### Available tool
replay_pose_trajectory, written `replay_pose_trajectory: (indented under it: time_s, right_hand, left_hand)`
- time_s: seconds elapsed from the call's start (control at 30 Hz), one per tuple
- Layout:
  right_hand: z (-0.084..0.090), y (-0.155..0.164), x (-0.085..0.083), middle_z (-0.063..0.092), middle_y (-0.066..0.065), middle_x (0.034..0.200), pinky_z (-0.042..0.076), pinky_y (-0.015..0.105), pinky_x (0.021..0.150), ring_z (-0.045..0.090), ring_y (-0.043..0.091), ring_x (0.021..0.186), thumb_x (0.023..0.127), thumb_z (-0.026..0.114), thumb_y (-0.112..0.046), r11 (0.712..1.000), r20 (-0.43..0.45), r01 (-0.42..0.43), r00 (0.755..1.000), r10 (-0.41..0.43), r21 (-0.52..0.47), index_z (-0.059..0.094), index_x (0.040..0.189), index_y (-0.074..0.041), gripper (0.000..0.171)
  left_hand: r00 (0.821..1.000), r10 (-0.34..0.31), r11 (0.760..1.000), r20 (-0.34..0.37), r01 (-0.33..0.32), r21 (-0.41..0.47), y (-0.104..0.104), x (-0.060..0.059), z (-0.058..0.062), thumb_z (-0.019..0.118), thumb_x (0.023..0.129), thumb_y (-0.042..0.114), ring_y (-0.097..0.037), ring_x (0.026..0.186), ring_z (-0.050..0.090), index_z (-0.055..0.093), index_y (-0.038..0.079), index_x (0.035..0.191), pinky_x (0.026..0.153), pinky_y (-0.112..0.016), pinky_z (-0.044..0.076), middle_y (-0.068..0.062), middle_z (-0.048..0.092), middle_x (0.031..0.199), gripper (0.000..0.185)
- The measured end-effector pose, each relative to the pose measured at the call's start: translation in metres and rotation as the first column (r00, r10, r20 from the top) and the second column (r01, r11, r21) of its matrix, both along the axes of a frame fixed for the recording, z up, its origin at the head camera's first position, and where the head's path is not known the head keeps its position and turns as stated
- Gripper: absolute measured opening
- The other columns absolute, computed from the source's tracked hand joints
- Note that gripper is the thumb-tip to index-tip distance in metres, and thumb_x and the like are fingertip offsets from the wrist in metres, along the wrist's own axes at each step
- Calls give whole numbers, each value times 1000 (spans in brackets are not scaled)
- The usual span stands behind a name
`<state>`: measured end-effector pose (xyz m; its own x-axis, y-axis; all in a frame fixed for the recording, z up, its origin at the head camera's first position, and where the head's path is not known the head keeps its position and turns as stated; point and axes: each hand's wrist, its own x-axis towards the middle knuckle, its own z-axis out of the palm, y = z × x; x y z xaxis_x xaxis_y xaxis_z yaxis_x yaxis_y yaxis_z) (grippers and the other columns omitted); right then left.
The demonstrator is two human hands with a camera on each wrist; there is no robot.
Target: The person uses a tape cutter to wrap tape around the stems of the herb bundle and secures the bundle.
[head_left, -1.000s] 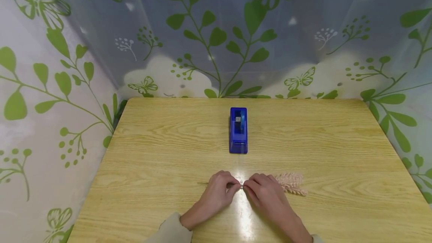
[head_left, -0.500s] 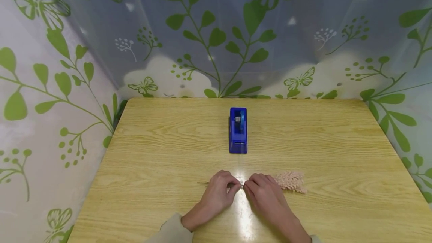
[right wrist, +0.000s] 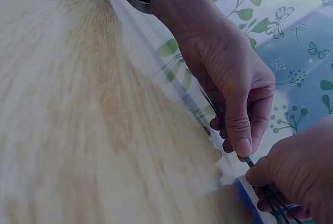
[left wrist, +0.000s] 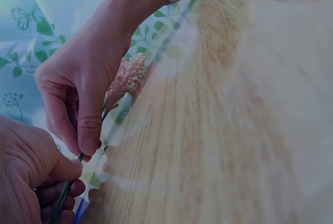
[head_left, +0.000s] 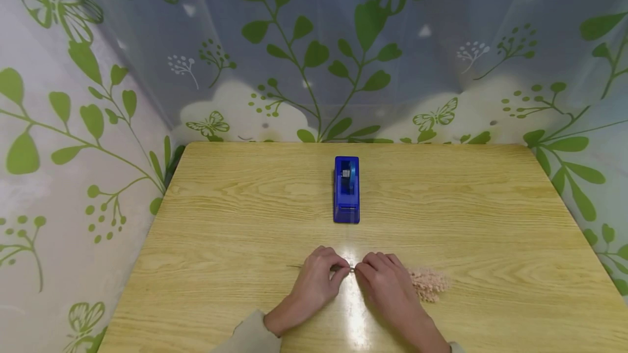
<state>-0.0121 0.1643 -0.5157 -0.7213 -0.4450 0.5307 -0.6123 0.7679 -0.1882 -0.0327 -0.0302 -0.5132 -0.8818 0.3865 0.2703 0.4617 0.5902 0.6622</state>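
A sprig of fluffy pink flowers point(head_left: 429, 284) on thin dark stems lies sideways, low over the table. My left hand point(head_left: 321, 277) pinches the stem end point(head_left: 294, 266) between thumb and fingers, with a short length poking out on its left side. Close beside it, my right hand point(head_left: 390, 286) pinches the same stems nearer the flower heads. Only a small gap separates the two sets of fingertips. In the left wrist view the pink flowers point(left wrist: 125, 81) show behind the right hand. Several dark stems point(right wrist: 276, 203) run through the right hand in the right wrist view.
A blue tape dispenser point(head_left: 346, 189) stands on the wooden table point(head_left: 235, 200) beyond the hands. Behind the table and along its sides hangs a cloth point(head_left: 314, 70) printed with green leaves and butterflies.
The pink flower heads have turned and swung toward the near side of the table. Both hands stay almost where they were, still pinching the stems.
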Motion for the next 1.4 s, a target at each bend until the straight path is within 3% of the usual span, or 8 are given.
replay_pose_trajectory:
  time_s: [0.33, 0.6, 0.97, 1.27, 1.4]
  right_hand:
    - [1, 0, -1, 66, -5, 83, 49, 34, 71, 61, 13, 73, 82, 83, -5, 997, 36, 0, 999, 3, -82, 76, 85, -11, 9]
    - [0, 1, -1, 66, -5, 90, 45, 28, 68, 59, 9, 76, 92, 77, -14, 999, 142, 25, 990, -19, -42, 76, 91, -16, 3]
    - [1, 1, -2, 65, -7, 83, 43, 29, 67, 58, 8, 72, 87, 81, -12, 997, 94, 27, 995, -21, -65, 78, 84, -15, 5]
    - [3, 2, -3, 67, -7, 84, 45, 31, 70, 60, 7, 72, 84, 84, -11, 995, 108, 29, 994, -18, -95, 79, 83, -16, 7]
    - [2, 3, -3, 66, -7, 84, 45, 31, 70, 60, 7, 71, 83, 84, -10, 995, 93, 19, 996, -9, -101, 79, 83, -15, 8]
  left_hand:
    - [1000, 16, 1000, 23, -16, 8, 0, 0, -2, 83, 85, 5, -6, 78, 61, 79, 13, 87, 72, -22, 51, 6, 69, 82, 9]
    - [998, 0, 998, 62, -5, 65, 0, 0, -4, 80, 86, 1, -8, 80, 60, 76, 10, 87, 73, -20, 52, 4, 67, 82, 11]
    - [999, -13, 999, 34, 12, 51, 0, 1, -1, 79, 88, 4, -11, 82, 62, 77, 10, 88, 77, -22, 52, 3, 68, 83, 6]
    - [996, -12, 997, 87, 5, 78, 1, 2, -1, 83, 88, 6, -9, 82, 63, 77, 9, 91, 75, -20, 54, 2, 69, 85, 7]
    - [995, -21, 999, 94, 18, 30, 1, 1, 0, 80, 91, 11, -8, 82, 62, 80, 7, 97, 75, -21, 52, 3, 68, 84, 7]
